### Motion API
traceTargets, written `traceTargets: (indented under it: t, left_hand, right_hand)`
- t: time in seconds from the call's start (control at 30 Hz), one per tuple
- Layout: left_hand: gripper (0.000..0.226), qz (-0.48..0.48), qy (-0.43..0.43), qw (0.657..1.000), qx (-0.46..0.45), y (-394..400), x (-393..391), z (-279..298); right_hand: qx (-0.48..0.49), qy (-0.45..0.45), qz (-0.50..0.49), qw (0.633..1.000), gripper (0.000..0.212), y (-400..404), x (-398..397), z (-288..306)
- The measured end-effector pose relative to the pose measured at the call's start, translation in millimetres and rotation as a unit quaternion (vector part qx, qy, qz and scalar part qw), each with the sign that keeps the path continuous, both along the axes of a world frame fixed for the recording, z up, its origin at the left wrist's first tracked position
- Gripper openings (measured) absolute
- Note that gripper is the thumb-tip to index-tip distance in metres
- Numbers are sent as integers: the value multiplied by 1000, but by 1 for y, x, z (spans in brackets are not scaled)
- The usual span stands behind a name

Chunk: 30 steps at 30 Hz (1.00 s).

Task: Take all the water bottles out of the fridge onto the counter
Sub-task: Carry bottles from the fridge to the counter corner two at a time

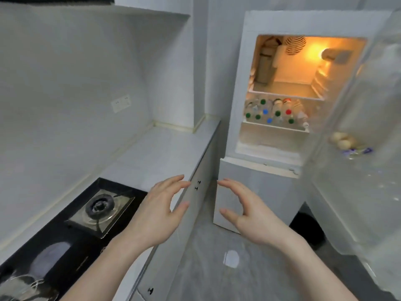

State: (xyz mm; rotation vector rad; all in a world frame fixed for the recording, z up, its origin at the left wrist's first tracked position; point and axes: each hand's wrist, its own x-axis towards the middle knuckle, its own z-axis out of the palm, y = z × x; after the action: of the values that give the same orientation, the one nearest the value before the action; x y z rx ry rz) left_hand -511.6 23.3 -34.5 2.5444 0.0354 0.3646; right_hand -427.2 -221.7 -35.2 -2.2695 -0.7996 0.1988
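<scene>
- Fridge (243,88): stands at the far right, just beside the end of the counter (165,153). Its door (368,148) is swung open to the right; the interior lamp is lit.
- Water bottles (273,112): all lie stacked on the lower shelf of the open compartment, caps facing outward in green, blue and red. The upper shelf holds an indistinct pale carton at its left.
- Door rack: carries several eggs (342,141) and small blue-wrapped items (358,151).
- Left hand (160,213): raised in the near centre over the counter edge, fingers spread and lightly curved, holding nothing.
- Right hand (249,211): raised beside it over the floor, thumb and fingers parted in a wide curve, holding nothing.
- Both hands are well apart from the fridge shelves.
- Gas hob (97,209): set into the counter at near left, with a burner (99,206) visible; the far stretch of counter is bare white surface.
- Wall socket (120,103): mounted on the left wall above the counter.
</scene>
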Motion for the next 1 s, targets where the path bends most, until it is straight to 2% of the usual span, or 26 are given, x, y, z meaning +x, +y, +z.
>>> traceTargets:
  t: [0.2, 0.53, 0.8, 1.0]
  left_hand:
    - [44, -72, -5, 997, 10, -2, 75, 12]
    - [43, -132, -15, 991, 27, 31, 186, 34]
    - [45, -196, -10, 980, 28, 0, 277, 43]
    - [44, -221, 0, 975, 12, -39, 354, 39]
  right_hand:
    - [6, 2, -72, 997, 60, -11, 42, 11]
    - [41, -14, -150, 988, 60, 1, 123, 27]
    - [37, -30, -208, 977, 59, -27, 175, 25]
    - [55, -36, -238, 969, 59, -63, 242, 21]
